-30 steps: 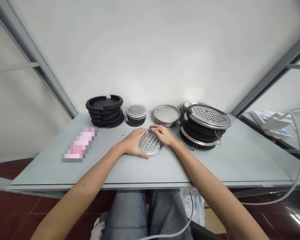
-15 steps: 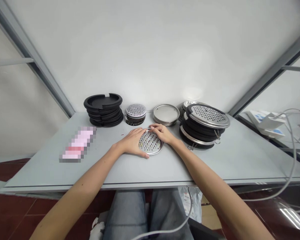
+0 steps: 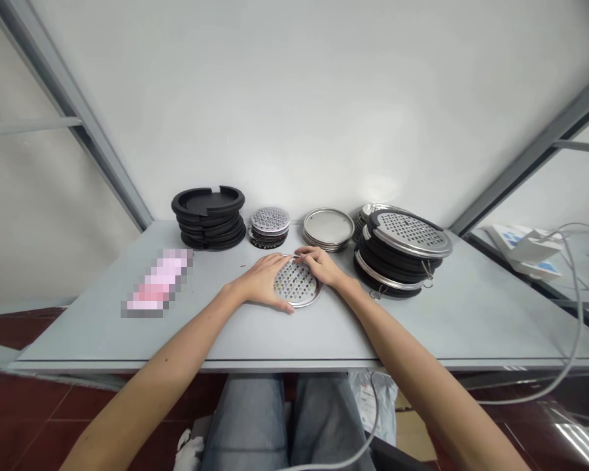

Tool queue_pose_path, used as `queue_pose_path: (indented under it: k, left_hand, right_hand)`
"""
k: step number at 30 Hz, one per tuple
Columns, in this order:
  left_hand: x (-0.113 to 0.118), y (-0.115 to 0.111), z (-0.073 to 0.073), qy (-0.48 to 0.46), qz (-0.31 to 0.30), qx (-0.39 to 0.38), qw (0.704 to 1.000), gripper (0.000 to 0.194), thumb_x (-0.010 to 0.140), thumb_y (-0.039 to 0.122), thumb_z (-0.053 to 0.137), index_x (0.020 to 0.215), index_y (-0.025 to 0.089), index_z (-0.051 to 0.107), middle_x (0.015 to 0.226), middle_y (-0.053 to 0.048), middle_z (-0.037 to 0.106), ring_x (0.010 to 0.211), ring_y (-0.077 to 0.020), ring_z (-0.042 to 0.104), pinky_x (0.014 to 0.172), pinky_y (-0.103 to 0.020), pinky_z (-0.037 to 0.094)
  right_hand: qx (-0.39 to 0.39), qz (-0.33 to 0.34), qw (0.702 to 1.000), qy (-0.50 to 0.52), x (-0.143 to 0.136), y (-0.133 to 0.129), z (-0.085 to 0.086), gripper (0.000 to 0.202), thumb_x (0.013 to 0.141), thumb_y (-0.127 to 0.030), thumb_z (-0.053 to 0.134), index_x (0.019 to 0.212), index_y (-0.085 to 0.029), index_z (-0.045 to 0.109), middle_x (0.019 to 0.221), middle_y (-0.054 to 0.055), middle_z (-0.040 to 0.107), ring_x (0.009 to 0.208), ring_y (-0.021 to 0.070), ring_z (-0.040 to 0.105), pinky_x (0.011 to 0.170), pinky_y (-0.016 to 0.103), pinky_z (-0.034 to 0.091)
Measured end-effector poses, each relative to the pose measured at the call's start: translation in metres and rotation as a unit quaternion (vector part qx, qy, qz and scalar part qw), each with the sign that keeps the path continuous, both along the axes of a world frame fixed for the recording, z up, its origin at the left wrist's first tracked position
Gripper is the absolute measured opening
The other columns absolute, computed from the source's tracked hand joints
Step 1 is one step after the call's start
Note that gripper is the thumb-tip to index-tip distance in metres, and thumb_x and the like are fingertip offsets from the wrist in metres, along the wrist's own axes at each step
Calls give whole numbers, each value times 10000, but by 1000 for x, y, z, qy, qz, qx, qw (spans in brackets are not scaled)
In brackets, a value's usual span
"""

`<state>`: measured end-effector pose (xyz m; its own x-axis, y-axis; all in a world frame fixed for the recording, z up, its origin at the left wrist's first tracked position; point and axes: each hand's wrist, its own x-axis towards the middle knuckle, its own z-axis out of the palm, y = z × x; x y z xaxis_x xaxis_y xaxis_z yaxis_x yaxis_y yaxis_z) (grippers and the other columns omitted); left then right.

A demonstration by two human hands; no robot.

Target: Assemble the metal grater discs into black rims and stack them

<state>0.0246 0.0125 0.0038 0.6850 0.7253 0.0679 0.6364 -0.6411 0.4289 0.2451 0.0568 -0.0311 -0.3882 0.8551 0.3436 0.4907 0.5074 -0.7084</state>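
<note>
while the left hand (image 3: 267, 281) grasps the perforated metal disc (image 3: 297, 284) by its rim, thumb at the near edge and fingers at the far one, the right hand (image 3: 322, 265) has its fingertips on the disc's far right edge; whether they pinch or merely touch, i cannot tell. the disc appears to lie flat on the grey tabletop (image 3: 177, 343), between both hands and in front of the stack of shallow metal trays (image 3: 328, 226). uneven pressure could tip it or make it skid on the smooth surface, and the punched holes might scrape a fingertip. the stack of black holders (image 3: 368, 261) looks uneven, so a knock could topple it; its wire clasps (image 3: 427, 275) might snag the right forearm.
</note>
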Motion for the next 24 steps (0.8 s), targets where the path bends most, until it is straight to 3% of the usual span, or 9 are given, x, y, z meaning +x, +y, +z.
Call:
queue_pose_path:
  k: [8, 12, 16, 24]
  left_hand:
    - [-10, 4, -2, -7, 13, 14, 1000, 1183, 572, 707, 735, 1505, 173, 241, 1581, -160, 183, 1456, -343, 162, 1182, -470, 189]
    - [-21, 10, -1, -16, 24, 30, 999, 1171, 578, 695, 740, 1500, 163, 250, 1557, -163, 253, 1439, -337, 223, 1176, -464, 218]
    - [-29, 12, 3, -28, 30, 22, 999, 1117, 597, 651, 754, 1494, 199, 265, 1535, -126, 318, 1412, -329, 291, 1166, -455, 258]
    - [-41, 15, 6, -26, 62, -1, 998, 976, 751, 561, 657, 1513, 152, 205, 1556, -136, 278, 1414, -306, 305, 1170, -423, 258]
  right_hand:
    - [51, -30, 996, -68, 3, -2, -1, 418, 912, -264, 356, 987, -168, 755, 1154, 114, 674, 1087, 235, 607, 993, 382, 428]
    - [89, -44, 990, -95, 3, -4, -1, 424, 938, -268, 332, 1099, -142, 703, 1155, 127, 677, 1116, 245, 590, 1006, 390, 412]
    - [78, -67, 989, -105, 3, -4, -1, 408, 925, -252, 362, 1193, -126, 642, 1192, 139, 666, 1118, 257, 594, 993, 402, 429]
    - [66, -138, 982, -113, 10, -8, 7, 333, 865, -255, 481, 1120, -150, 668, 1110, 127, 703, 1013, 265, 646, 908, 382, 486]
